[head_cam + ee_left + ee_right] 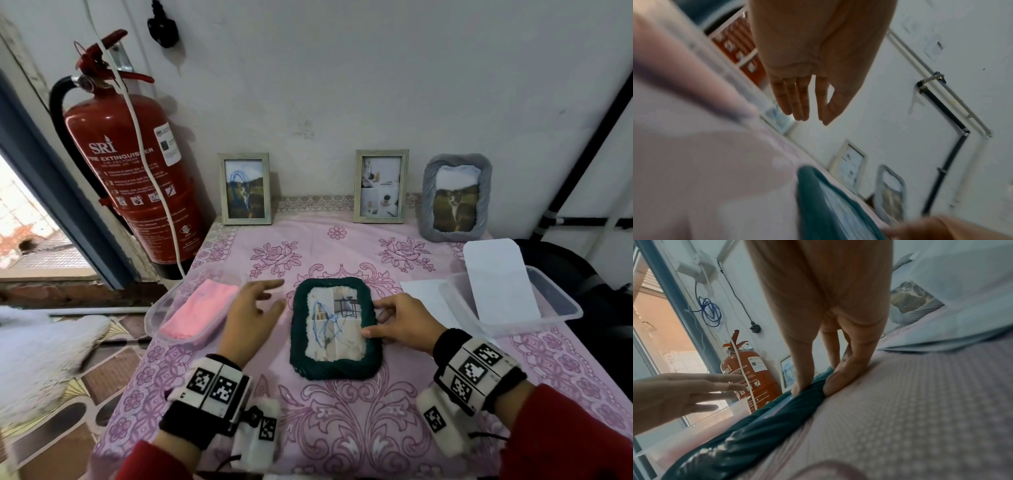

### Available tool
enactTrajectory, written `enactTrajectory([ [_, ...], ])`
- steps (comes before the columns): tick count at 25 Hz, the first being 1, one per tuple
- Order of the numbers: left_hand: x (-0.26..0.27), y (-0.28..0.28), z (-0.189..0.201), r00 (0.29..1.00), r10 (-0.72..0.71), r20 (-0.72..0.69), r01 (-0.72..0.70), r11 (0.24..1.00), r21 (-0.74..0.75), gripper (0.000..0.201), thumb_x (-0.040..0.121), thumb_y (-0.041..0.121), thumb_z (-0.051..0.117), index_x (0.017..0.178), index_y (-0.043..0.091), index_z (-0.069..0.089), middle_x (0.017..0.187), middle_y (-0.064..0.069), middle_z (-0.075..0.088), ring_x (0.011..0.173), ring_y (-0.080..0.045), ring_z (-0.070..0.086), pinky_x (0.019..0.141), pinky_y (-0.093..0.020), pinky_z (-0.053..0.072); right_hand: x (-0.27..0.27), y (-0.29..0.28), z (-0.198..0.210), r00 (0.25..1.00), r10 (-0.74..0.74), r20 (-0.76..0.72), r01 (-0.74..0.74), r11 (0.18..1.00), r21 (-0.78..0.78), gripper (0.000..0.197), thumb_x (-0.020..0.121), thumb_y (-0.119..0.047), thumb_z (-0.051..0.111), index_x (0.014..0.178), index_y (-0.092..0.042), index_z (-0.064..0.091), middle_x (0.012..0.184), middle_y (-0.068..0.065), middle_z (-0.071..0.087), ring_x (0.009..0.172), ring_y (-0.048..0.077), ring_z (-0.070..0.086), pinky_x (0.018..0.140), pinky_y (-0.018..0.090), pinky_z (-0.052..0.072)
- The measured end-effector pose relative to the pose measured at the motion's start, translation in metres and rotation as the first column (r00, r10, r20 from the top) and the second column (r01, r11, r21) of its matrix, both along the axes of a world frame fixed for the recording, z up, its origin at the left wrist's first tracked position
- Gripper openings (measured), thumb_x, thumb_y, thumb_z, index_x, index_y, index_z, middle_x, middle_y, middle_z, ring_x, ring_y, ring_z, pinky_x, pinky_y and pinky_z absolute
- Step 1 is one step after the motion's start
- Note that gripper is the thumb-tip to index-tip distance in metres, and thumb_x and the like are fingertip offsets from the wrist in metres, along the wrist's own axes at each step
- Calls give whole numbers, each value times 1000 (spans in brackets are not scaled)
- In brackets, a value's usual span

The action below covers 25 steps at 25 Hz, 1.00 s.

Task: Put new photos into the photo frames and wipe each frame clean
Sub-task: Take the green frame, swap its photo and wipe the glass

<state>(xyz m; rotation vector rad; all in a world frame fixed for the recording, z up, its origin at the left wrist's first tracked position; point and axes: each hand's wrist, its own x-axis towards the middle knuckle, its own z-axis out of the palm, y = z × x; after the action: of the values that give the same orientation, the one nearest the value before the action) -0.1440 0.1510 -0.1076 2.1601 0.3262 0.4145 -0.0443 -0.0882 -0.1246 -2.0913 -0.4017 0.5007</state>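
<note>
a dark green frame (335, 329) lies flat on its back in the middle of the pink flowered tablecloth (342, 428), its photo marked with blue scribble. the right hand (404, 323) pinches the frame's right edge between thumb and fingers. the left hand (250, 311) hovers just left of the frame, fingers straight, holding nothing. a pink cloth (200, 311) sits in a clear tub (154, 320) at the left.

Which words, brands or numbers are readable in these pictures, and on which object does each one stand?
"SRI": on the red fire extinguisher, in white.
"FIRE EXTINGUISHER": below it on the same body, partly hidden by the white cable.
Numbers "1", "2", "3": beside its instruction lines; those lines are too small to read.
Its white sticker: unreadable.
</note>
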Motion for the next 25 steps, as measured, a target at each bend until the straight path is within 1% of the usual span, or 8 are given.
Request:
enactTrajectory([
  [2, -2, 27, 13, 996, 65, 68, -68, 996, 54, 29, 90, 8, 55, 117, 17, 62, 117, 3, 61, 104, -13, 57, 85, -24, 44, 2, -1, -2, 1000, -3, 7, 3, 1000, -2, 53, 64, -12, 85, 113, -6, 64, 68, 1, 51, 58, 7, 53, 48, 16, 53],
  [4, -3, 60, 19, 991, 126, 39, -131, 980, 149, 33, 90, -3, 48, 115, 11, 64, 117, -4, 64, 107, -18, 58, 91, -25, 41, 3, -2, -3, 1000, 5, 22, -5, 1000, -16, 56, 64, -13, 85, 115, -8, 63, 64, 0, 55, 54, 8, 56, 50, 21, 55],
  [6, -5, 91, 18, 982, 130, -140, -90, 961, 261, 36, 91, -5, 46, 118, 10, 63, 124, -9, 62, 115, -23, 55, 97, -25, 37, 3, -2, -4, 999, 17, 33, -16, 999, -28, 57, 65, -15, 85, 117, -8, 62, 62, -1, 57, 52, 9, 58, 52, 24, 56],
  [8, -8, 113, 13, 924, 65, -376, 47, 958, 281, 37, 91, 2, 53, 126, 13, 59, 137, -10, 52, 124, -26, 49, 106, -31, 35, 4, -2, -6, 999, 15, 29, -14, 1000, -22, 60, 65, -17, 85, 119, -9, 60, 62, -1, 59, 50, 9, 58, 49, 21, 54],
  [10, -9, 123, 6, 864, 42, -501, 147, 932, 332, 41, 89, 12, 61, 129, 18, 56, 140, -11, 49, 125, -27, 48, 107, -35, 36, 4, -3, -6, 1000, 21, 17, -21, 1000, -9, 57, 66, -17, 84, 118, -10, 61, 60, 0, 60, 47, 12, 57, 46, 22, 51],
  [13, -6, 124, 1, 863, 86, -498, 171, 877, 449, 45, 86, 24, 65, 130, 23, 54, 136, -9, 52, 126, -26, 46, 107, -37, 36, 3, -4, -5, 1000, 25, 12, -24, 1000, -7, 57, 68, -19, 83, 119, -11, 60, 60, 1, 61, 46, 15, 56, 44, 23, 48],
  [19, -6, 116, -1, 844, 147, -516, 148, 861, 486, 47, 86, 34, 62, 131, 30, 48, 132, -8, 54, 121, -25, 48, 104, -37, 37, 1, -5, -6, 1000, 20, 6, -20, 1000, -22, 66, 70, -22, 82, 128, -10, 53, 66, 1, 61, 49, 15, 57, 47, 24, 49],
  [25, -12, 110, 5, 911, 110, -398, 26, 947, 322, 52, 80, 24, 72, 127, 25, 52, 126, -12, 53, 111, -25, 51, 97, -35, 40, 1, -5, -6, 1000, 16, -8, -16, 1000, -25, 69, 71, -21, 81, 131, -9, 50, 68, 1, 61, 48, 14, 56, 44, 20, 47],
])
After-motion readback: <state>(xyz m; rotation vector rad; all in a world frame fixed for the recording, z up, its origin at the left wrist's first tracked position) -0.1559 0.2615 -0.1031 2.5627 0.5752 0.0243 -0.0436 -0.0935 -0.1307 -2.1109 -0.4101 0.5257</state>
